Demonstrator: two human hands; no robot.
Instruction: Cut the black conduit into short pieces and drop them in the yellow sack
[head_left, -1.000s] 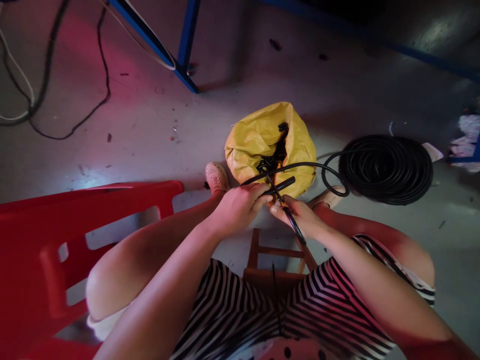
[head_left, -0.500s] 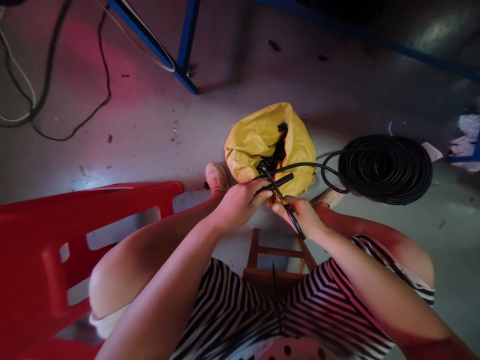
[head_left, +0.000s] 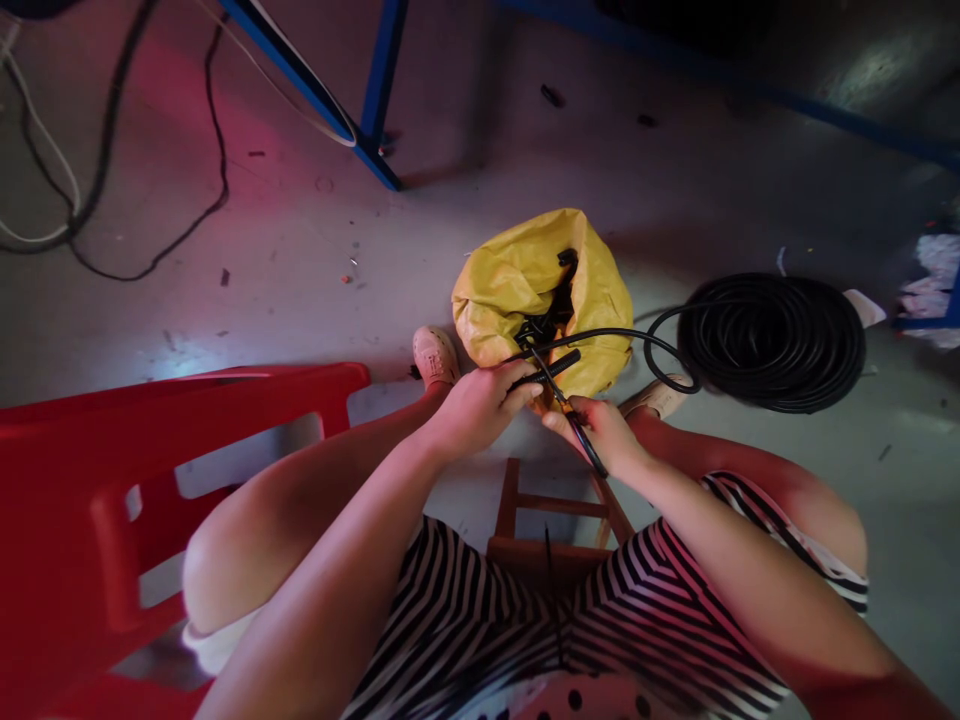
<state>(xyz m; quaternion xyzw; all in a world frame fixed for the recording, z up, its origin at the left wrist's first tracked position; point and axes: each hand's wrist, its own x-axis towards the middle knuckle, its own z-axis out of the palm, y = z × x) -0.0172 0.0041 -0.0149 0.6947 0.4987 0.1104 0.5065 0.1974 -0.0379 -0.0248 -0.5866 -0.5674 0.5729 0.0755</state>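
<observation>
My left hand (head_left: 487, 402) is closed on black tubing just in front of a yellow bag (head_left: 499, 265). A short black piece (head_left: 564, 362) sticks out to the right of its fingers. Black-handled scissors (head_left: 583, 440) are in my right hand (head_left: 604, 430), their blades pointing up and left across the tubing. One strand of tubing runs over the bag from my left hand to a large black coil (head_left: 772, 345) on the floor at the right. Inside the open bag lie several cut black pieces (head_left: 534, 328).
A red plastic chair (head_left: 52, 480) stands at the left, a wooden stool (head_left: 547, 550) between my legs. Blue metal legs (head_left: 379, 90) and loose cables (head_left: 109, 130) are at the upper left. Small scraps lie on the grey floor (head_left: 285, 240).
The scissor handles look closer together and the blades have shifted slightly left. The short black piece has moved a little to the left.
</observation>
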